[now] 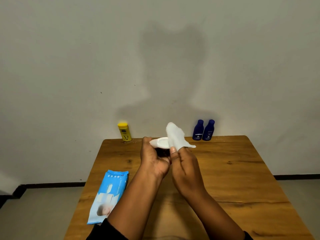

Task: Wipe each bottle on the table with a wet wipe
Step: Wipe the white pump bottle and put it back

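Note:
My left hand (154, 160) is closed around a white bottle (160, 142), held above the middle of the wooden table (225, 170); only the bottle's white end shows past my fingers. My right hand (185, 168) pinches a white wet wipe (175, 135), which drapes over the bottle's end. A yellow bottle (124, 131) stands upright at the table's far edge on the left. Two dark blue bottles (198, 129) (209, 130) stand side by side at the far edge on the right.
A light blue pack of wet wipes (108, 194) lies flat by the table's left edge, near my left forearm. A plain wall rises right behind the table. Grey floor lies on either side.

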Demonstrator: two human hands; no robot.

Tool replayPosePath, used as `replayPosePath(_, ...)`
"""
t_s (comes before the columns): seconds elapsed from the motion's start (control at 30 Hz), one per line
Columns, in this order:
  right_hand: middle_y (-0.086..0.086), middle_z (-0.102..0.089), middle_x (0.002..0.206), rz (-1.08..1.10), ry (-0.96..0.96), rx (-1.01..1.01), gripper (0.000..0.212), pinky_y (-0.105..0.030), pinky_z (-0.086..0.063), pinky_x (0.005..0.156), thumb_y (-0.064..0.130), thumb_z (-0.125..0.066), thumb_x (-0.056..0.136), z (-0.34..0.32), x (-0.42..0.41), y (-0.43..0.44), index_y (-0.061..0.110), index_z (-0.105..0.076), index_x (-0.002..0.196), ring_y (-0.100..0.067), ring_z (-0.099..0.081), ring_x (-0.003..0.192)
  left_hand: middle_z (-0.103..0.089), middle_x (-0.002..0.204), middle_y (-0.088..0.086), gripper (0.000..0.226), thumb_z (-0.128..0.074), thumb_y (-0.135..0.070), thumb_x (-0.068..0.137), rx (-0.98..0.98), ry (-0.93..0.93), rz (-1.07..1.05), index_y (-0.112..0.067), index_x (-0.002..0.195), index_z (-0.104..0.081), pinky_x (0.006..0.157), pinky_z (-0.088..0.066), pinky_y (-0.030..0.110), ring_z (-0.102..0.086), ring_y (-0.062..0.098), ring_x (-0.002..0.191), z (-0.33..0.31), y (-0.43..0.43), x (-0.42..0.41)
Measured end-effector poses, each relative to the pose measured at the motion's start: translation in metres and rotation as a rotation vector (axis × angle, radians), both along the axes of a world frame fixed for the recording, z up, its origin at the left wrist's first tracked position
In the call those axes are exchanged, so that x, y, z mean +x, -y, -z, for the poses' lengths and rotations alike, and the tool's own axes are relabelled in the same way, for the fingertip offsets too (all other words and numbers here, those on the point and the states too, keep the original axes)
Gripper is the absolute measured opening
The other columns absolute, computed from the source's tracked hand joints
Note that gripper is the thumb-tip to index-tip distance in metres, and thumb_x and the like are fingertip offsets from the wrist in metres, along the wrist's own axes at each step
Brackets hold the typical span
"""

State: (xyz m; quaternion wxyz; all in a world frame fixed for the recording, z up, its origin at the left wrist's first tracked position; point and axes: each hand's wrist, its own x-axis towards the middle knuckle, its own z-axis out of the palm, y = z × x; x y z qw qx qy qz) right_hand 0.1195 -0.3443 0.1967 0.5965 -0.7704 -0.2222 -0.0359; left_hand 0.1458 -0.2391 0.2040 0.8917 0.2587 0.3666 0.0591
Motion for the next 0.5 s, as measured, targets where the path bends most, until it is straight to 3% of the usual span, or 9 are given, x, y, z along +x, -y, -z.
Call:
replayPosePath(0.07,0.008,-0.058,0.083,-0.014,-0.174,0.137,0.016,-0.012,-0.045,0.062,0.023,-0.044,0.099,-0.006,-0.003,0.003,0.021,-0.058,0.091,0.006,-0.058,0.079,-0.066,0.08,0.017,0.038,-0.058,-0.04,0.086,-0.031,0.051,-0.002,-0.005,0.1,-0.06,0.07,-0.061,0.041,-0.066,0.029,0.075,0.002,-0.001,-0.002)
replayPosePath(0.13,0.007,-0.059,0.087,-0.008,-0.302,0.257,0.017,-0.007,-0.046,0.064,0.022,-0.044,0.098,-0.011,-0.007,0.006,0.03,-0.056,0.091,0.013,-0.058,0.079,-0.066,0.092,0.018,0.047,-0.064,-0.046,0.085,-0.054,0.127,0.036,-0.006,0.11,-0.06,0.094,-0.053,0.045,-0.065,0.03,0.086,0.001,-0.004,-0.007)
replayPosePath(0.23,0.008,-0.058,0.094,0.004,-0.383,0.3,0.013,-0.002,-0.044,0.063,0.026,-0.044,0.097,-0.01,-0.009,0.011,0.027,-0.058,0.099,0.02,-0.054,0.079,-0.071,0.097,0.016,0.048,-0.061,-0.051,0.09,-0.031,0.239,0.108,-0.011,0.116,-0.062,0.094,-0.05,0.045,-0.069,0.03,0.089,0.003,-0.008,-0.009)
replayPosePath(0.37,-0.001,-0.06,0.096,0.009,-0.295,0.212,0.033,-0.008,-0.046,0.064,0.044,-0.042,0.09,-0.002,-0.011,0.013,0.017,-0.059,0.097,0.006,-0.057,0.086,-0.072,0.105,0.017,0.046,-0.057,-0.047,0.094,0.041,0.293,0.135,-0.008,0.118,-0.064,0.102,-0.047,0.052,-0.066,0.034,0.104,0.001,-0.01,-0.009)
replayPosePath(0.5,-0.004,-0.058,0.092,0.039,-0.263,0.178,0.04,-0.013,-0.046,0.06,0.048,-0.042,0.086,0.009,-0.013,0.015,0.011,-0.056,0.093,-0.007,-0.058,0.083,-0.074,0.106,0.019,0.036,-0.059,-0.037,0.094,0.152,0.284,0.143,-0.007,0.112,-0.066,0.102,-0.047,0.055,-0.067,0.034,0.105,-0.003,-0.009,-0.014)
